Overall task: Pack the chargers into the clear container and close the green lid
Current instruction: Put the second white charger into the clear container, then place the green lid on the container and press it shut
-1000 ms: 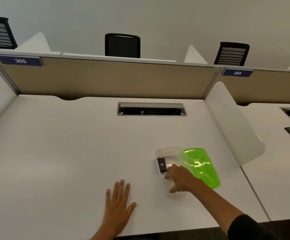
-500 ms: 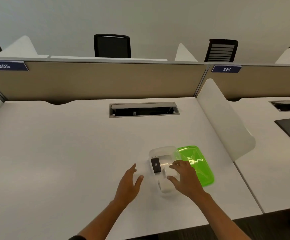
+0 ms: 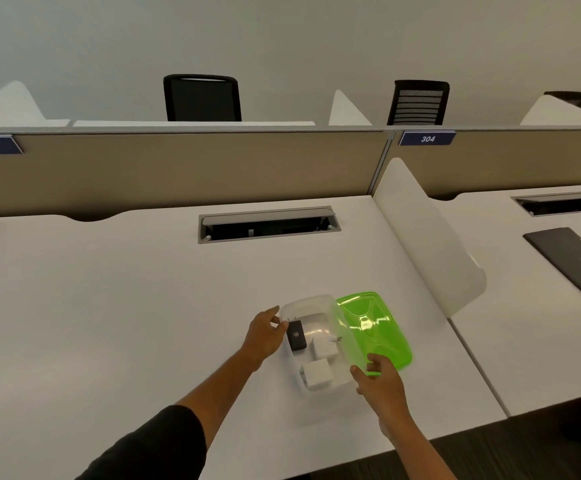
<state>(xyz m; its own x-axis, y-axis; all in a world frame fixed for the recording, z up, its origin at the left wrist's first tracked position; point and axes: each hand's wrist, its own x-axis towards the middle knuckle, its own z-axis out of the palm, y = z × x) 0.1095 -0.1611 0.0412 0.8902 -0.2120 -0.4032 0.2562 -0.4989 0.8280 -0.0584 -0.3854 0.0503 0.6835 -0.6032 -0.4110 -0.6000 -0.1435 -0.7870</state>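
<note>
A clear container (image 3: 311, 304) sits on the white desk with its green lid (image 3: 374, 327) lying beside it on the right. Inside lie a black charger (image 3: 296, 336) and two white chargers, one in the middle (image 3: 323, 348) and one nearer me (image 3: 316, 373). My left hand (image 3: 265, 332) grips the container's left rim. My right hand (image 3: 377, 379) pinches the near edge of the green lid.
A white divider panel (image 3: 427, 237) stands just right of the lid. A cable slot (image 3: 268, 224) opens in the desk further back. A dark flat case (image 3: 580, 265) lies on the neighbouring desk. The desk's front edge runs close under my arms.
My left hand came up off the desk to the container's left rim. My right hand left the inside of the container and moved right onto the lid's near edge.
</note>
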